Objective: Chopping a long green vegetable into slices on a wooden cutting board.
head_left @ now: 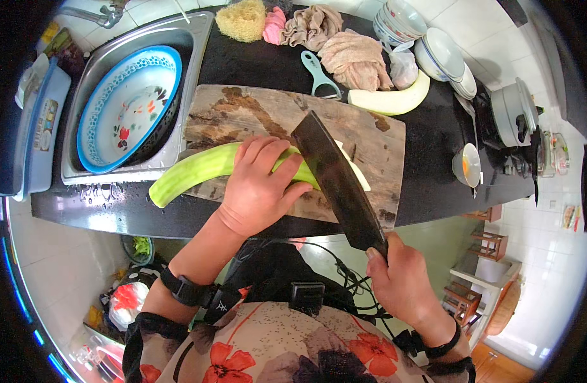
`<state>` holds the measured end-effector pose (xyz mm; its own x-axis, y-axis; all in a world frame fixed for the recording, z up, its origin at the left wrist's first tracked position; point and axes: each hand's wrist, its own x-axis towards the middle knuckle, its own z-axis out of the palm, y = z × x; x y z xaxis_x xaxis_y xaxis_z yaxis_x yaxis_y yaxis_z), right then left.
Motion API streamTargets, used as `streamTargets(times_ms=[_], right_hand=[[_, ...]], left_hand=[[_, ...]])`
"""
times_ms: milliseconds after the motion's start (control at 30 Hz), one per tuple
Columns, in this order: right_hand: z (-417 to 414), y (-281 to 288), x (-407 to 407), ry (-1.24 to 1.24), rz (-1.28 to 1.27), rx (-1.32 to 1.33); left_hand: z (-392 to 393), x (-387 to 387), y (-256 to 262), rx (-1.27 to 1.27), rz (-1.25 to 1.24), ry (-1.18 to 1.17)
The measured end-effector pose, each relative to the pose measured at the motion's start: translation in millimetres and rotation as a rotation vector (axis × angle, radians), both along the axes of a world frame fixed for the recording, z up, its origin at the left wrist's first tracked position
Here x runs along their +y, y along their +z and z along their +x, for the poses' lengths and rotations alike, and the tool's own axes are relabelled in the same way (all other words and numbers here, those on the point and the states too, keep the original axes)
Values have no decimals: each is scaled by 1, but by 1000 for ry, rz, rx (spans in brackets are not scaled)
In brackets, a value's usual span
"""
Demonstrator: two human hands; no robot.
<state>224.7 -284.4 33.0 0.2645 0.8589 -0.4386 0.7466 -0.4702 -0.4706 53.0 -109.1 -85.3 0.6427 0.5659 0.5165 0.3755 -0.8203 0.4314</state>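
My left hand (261,184) presses down on a long, peeled pale-green gourd (202,165), fingers curled over it. The gourd lies across a worn wooden cutting board (255,112), and its left end juts past the board's edge. In my right hand (401,277) is the handle of a dark cleaver (339,186). Its blade slants over the gourd's right end, just beside my left fingertips. Pale cut pieces (355,170) show beyond the blade, partly hidden by it. Whether the edge is inside the gourd I cannot tell.
A steel sink (197,57) at left holds a blue-rimmed enamel basin (90,160). Behind the board lie a peeler (315,72), another gourd piece (394,100) and cloths (355,57). Stacked bowls (442,52), a small bowl (465,165) and a pot (511,115) stand at right.
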Motion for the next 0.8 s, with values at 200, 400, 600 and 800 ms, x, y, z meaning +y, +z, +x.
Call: streamTargets(times_ms=[200,400,600,800], right_hand=[[-3,3,4,3,-52,-22],[-2,-20,15,85,54,-114],[-2,-16,11,-39,22,10],[-3,-2,5,-42,-54,18]], left_hand=[[-1,0,0,0,1,-4],[-3,0,2,12,-6,-24],[0,-1,0,-15,-3,-17],[-1,-1,0,-17,-7,-19]])
